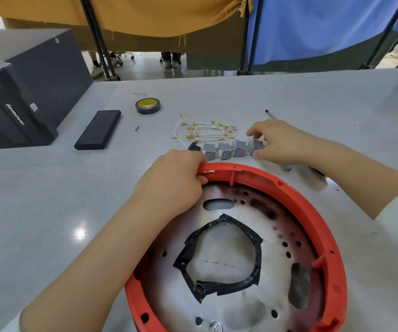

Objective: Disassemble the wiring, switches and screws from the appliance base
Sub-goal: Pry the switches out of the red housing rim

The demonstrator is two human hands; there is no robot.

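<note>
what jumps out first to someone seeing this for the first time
The big orange-rimmed appliance base fills the near table, the left hand gripping its far rim. Just beyond it, the right hand pinches the end switch in a row of grey switches, with loose white wires behind.

On the bench [49, 212] there is one round orange appliance base [334, 248], near the front edge. Behind it stands one row of grey switches [224, 150]: four can be counted, and one black switch [194, 146] is at the left end of this row. One bundle of white wires [205, 130] lies behind the switches; their number cannot be told. There are also one roll of tape [148, 105], one flat black case [98, 129], one black computer box [18, 92] at the left edge, and two hands.
</note>
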